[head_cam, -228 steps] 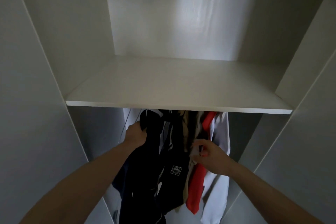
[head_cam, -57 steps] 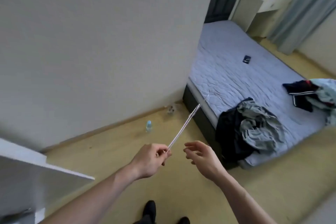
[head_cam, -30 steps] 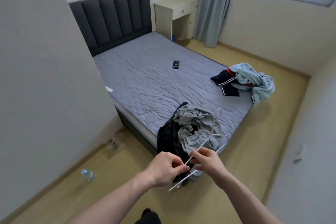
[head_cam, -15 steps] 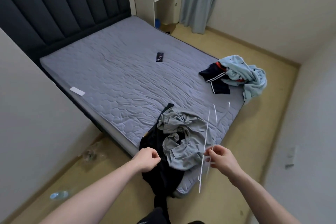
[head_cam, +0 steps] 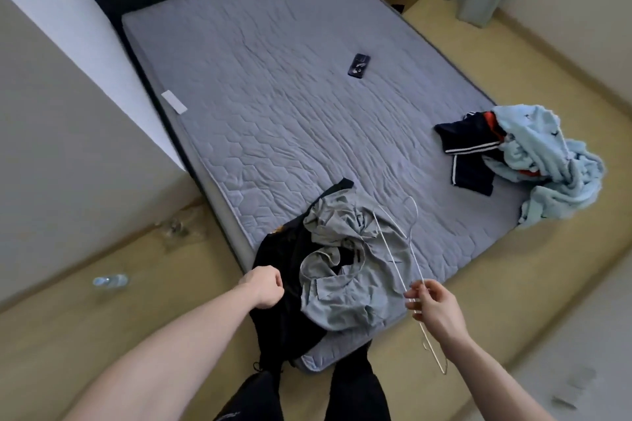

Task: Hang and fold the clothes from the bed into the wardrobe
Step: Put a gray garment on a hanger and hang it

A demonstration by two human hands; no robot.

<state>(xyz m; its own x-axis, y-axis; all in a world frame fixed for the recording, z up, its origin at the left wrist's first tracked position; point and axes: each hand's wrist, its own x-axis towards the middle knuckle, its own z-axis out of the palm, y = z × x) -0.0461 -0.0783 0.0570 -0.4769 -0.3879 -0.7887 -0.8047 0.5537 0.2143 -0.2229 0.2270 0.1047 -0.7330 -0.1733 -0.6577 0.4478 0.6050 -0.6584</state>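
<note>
Now the right hand pinches thin white wire hangers over the crumpled grey shirt on the quilted grey mattress; the left hand, since emptied, seems fisted against black cloth.

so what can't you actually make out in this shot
- Black garment, head view: half hidden under the grey garment and left hand.
- Left hand's grip: fist over black cloth; unclear whether it holds any.
- Wire hangers in the right hand: too thin to count.
- Bottle on the floor: blurred.
</note>
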